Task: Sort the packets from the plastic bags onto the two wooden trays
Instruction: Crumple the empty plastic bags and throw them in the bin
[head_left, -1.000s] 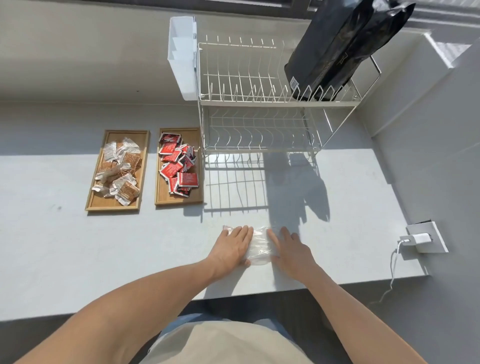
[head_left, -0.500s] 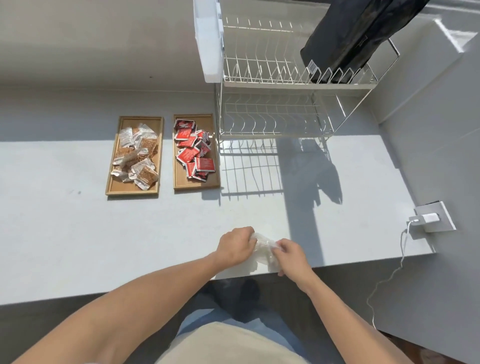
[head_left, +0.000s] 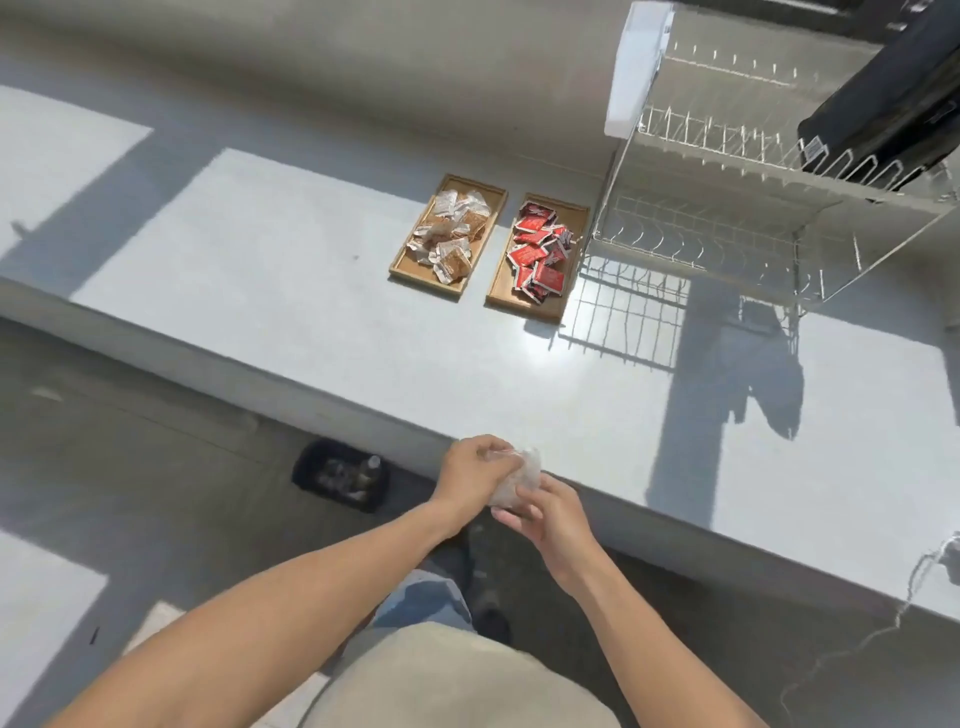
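Observation:
Two wooden trays sit side by side on the grey counter. The left tray (head_left: 399, 267) holds several clear packets with brown contents (head_left: 452, 239). The right tray (head_left: 501, 291) holds several red packets (head_left: 540, 252). A crumpled clear plastic bag (head_left: 514, 480) is pinched between both hands just off the counter's near edge. My left hand (head_left: 470, 470) grips its left side and my right hand (head_left: 550, 512) holds it from below right. The bag's contents cannot be made out.
A white wire dish rack (head_left: 727, 208) stands right of the trays, with a black bag (head_left: 883, 109) on its upper tier. A dark bin (head_left: 340, 475) sits on the floor below the counter edge. A white cable (head_left: 914, 582) hangs at far right.
Both hands gathered the flat plastic bag off the counter, crumpled it and drew it back over the near edge. The view swung left and down, showing the floor and bin.

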